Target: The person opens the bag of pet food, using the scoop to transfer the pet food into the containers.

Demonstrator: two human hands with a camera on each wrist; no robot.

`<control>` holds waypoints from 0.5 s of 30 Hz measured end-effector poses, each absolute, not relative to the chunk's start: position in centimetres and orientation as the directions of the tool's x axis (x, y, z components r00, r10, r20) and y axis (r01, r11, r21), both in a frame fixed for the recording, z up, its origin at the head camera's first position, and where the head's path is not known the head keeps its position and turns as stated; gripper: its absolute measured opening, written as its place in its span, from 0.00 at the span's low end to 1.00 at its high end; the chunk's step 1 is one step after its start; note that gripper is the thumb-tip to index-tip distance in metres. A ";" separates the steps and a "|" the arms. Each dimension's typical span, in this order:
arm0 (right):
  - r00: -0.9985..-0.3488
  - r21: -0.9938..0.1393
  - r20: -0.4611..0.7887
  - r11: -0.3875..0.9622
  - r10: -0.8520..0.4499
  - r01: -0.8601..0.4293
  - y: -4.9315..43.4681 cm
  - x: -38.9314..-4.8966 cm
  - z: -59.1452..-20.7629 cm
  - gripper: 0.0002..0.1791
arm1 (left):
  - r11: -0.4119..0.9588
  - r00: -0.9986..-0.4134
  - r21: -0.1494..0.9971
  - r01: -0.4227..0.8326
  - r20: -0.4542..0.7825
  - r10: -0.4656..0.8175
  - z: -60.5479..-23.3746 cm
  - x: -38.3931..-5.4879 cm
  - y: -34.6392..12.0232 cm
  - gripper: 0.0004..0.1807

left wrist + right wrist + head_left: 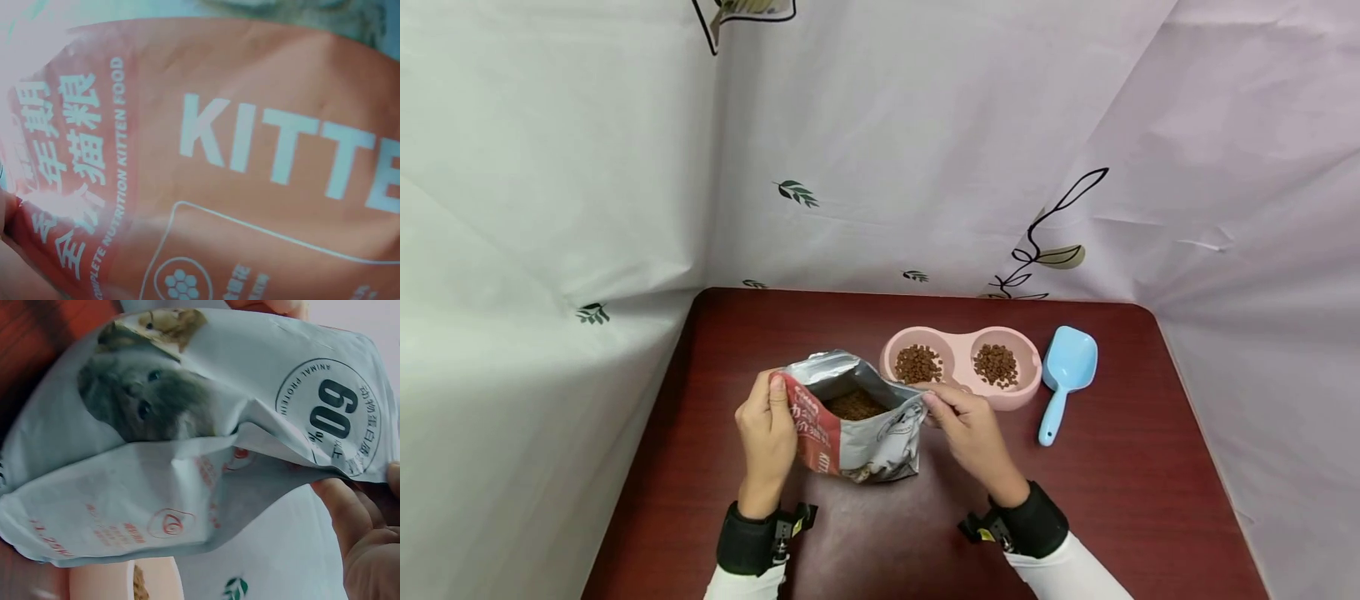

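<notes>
An open foil bag of kitten food (857, 425) stands on the dark red table (1120, 500), brown kibble showing in its mouth. My left hand (767, 433) grips the bag's red left side, which fills the left wrist view as orange printed bag (250, 175). My right hand (966, 429) pinches the bag's top right edge; the right wrist view shows the grey panel with a kitten picture (187, 444) and my fingers (356, 519) at its rim. Behind sits a pink double bowl (962, 367) with kibble in both cups.
A light blue scoop (1063, 375) lies right of the pink bowl, handle toward me. White and lilac cloth with leaf prints (880, 150) hangs around the table on three sides. The table's edges drop off at left and right.
</notes>
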State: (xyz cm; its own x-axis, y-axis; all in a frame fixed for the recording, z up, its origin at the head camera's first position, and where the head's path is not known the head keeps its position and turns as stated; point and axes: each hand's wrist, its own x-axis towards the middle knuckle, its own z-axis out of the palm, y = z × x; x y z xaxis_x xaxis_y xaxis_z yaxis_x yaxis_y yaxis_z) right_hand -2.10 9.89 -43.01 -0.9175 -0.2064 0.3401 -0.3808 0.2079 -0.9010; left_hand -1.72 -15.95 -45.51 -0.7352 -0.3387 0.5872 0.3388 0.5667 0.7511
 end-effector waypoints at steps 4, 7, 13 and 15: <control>-0.949 -0.930 0.269 0.213 -0.162 -0.300 11.8 -2.4 -44.1 0.12 | 0.485 -0.802 0.805 0.343 0.519 -0.295 -45.3 -2.4 -15.1 0.11; -0.959 -0.944 0.245 0.189 -0.140 -0.269 13.1 -2.5 -44.2 0.13 | 0.397 -0.848 0.854 0.337 0.458 -0.266 -45.0 -3.0 -14.3 0.12; -0.968 -0.938 0.235 0.239 -0.091 -0.250 14.9 -3.0 -44.5 0.14 | 0.307 -0.873 0.889 0.339 0.419 -0.249 -43.3 -3.6 -12.8 0.12; -0.971 -0.930 0.231 0.278 -0.065 -0.240 15.3 -3.2 -44.7 0.14 | 0.301 -0.869 0.887 0.352 0.428 -0.246 -42.6 -3.7 -12.5 0.12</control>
State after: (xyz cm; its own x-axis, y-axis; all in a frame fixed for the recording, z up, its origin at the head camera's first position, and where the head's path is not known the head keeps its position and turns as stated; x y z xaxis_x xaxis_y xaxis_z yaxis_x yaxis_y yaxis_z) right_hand -3.21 15.26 -44.66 -0.9708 -0.0649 0.2309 -0.2399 0.2785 -0.9300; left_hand -3.74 -12.47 -42.58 -0.8693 -0.2465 0.4284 0.3517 0.3005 0.8866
